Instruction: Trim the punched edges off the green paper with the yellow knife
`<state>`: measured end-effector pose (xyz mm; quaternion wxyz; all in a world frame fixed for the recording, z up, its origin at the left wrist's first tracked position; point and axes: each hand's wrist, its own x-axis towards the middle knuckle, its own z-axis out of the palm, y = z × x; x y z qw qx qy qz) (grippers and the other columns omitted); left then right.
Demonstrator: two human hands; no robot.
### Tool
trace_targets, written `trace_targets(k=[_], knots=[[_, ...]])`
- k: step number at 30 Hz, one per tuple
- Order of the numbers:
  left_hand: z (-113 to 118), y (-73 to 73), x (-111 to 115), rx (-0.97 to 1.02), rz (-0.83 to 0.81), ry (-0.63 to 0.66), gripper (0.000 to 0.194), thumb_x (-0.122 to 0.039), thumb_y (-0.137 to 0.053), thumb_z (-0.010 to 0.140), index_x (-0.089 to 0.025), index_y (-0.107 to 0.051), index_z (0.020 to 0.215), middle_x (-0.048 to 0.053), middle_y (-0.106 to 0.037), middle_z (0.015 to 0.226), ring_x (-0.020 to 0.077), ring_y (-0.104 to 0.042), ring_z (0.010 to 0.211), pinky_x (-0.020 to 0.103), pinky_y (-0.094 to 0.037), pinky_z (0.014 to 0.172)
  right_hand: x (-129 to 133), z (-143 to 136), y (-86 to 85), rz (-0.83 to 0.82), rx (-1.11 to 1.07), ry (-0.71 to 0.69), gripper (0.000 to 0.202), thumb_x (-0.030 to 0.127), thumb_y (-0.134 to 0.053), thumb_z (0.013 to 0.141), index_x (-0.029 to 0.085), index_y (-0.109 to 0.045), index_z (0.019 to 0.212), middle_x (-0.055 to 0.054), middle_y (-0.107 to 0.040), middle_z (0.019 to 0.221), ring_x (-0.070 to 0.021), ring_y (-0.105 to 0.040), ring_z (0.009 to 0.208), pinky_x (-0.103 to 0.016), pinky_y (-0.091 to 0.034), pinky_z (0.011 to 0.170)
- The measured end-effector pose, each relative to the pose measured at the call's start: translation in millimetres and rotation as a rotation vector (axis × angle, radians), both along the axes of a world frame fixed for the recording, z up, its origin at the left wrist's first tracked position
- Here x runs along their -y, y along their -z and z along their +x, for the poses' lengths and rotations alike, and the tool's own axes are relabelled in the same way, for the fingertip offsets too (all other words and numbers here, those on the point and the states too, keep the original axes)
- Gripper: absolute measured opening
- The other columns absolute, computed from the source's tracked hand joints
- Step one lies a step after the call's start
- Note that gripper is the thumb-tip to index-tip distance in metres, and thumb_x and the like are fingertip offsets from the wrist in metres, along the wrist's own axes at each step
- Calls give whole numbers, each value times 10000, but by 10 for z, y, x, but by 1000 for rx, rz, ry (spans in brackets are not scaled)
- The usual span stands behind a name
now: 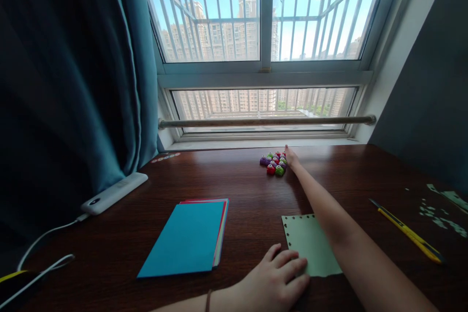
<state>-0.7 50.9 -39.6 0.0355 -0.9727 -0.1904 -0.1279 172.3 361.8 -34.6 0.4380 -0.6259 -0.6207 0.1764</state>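
Reaching right hand [291,157] at punches [274,163] | grip unclear | left hand [275,279] flat on green paper [310,243]

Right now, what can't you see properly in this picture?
Head view:
- Right hand: far off and small beside the cluster of little colourful pieces; whether its fingers grip one cannot be told.
- The pieces: too small to tell what they are.
- Green paper: its right part lies under the forearm, its near corner under the left hand.
- Sheets beneath the blue paper: only thin edges show.
- Paper scraps: cut off by the right edge.
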Motion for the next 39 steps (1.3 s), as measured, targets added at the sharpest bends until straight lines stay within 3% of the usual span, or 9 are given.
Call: trace_targets(k=[6,12,17,19,23,26,31,36,39], knots=[[-6,-41,10,18,16,7,502,-536,-329,869,-164,-450,1184,76,-469,1270,230,-418,1149,384,-326,968,-168,-346,288,-1,55,-99,624,548,-99,888,146,-558,757,-104,-599,810,-198,-553,818,-278,-397,727],[2,-169,35,25,9,-3,510,-550,-339,859,-162,-466,1164,71,-488,1245,220,-420,1144,376,-331,962,-96,-669,368,16,149,-209,582,465,-101,922,134,-576,861,-116,-601,900,-187,-548,864,-281,-392,786],[7,39,12,60,124,-10,386,-450,-359,893,-188,-485,1148,34,-470,1261,200,-397,1149,370,-329,958,-163,-711,184,21,242,-241,548,460,-136,925,138,-574,998,-125,-591,1001,-205,-525,957,-304,-370,850],[16,153,-9,118,228,-41,255,-313,-389,908,-221,-512,1111,-1,-482,1246,173,-410,1131,354,-318,961,-264,-704,67,22,291,-259,463,470,-265,907,155,-556,1083,-118,-541,1134,-218,-454,1085,-317,-318,923],[38,275,-51,185,342,-39,209,-310,-416,903,-252,-553,1050,-24,-513,1202,152,-447,1080,342,-335,941,-443,-784,-64,-40,389,-342,469,538,-513,776,187,-595,1077,-87,-530,1176,-236,-439,1112,-306,-310,936],[46,277,-70,193,365,-39,199,-329,-414,901,-269,-564,1017,-35,-524,1185,147,-462,1057,333,-364,914,-473,-924,-36,-132,438,-396,403,517,-585,724,184,-659,939,-72,-633,968,-205,-568,884,-259,-406,782],[33,234,-56,132,324,-38,218,-315,-379,915,-258,-546,1043,-23,-509,1208,154,-455,1071,340,-371,915,-329,-1071,52,-207,478,-386,362,509,-578,724,165,-679,779,-66,-645,667,-177,-583,636,-242,-415,609],[-9,212,-7,88,216,-43,255,-284,-340,927,-225,-502,1116,0,-450,1283,169,-392,1149,361,-317,972,-52,-1049,-14,-197,497,-399,413,562,-551,728,172,-685,745,-71,-638,616,-199,-586,618,-261,-412,598],[-35,188,12,83,136,-37,315,-353,-331,923,-207,-460,1171,18,-429,1305,187,-361,1181,376,-300,989,120,-980,-189,-134,490,-407,437,558,-497,777,178,-669,907,-77,-664,787,-221,-599,765,-270,-423,677]])
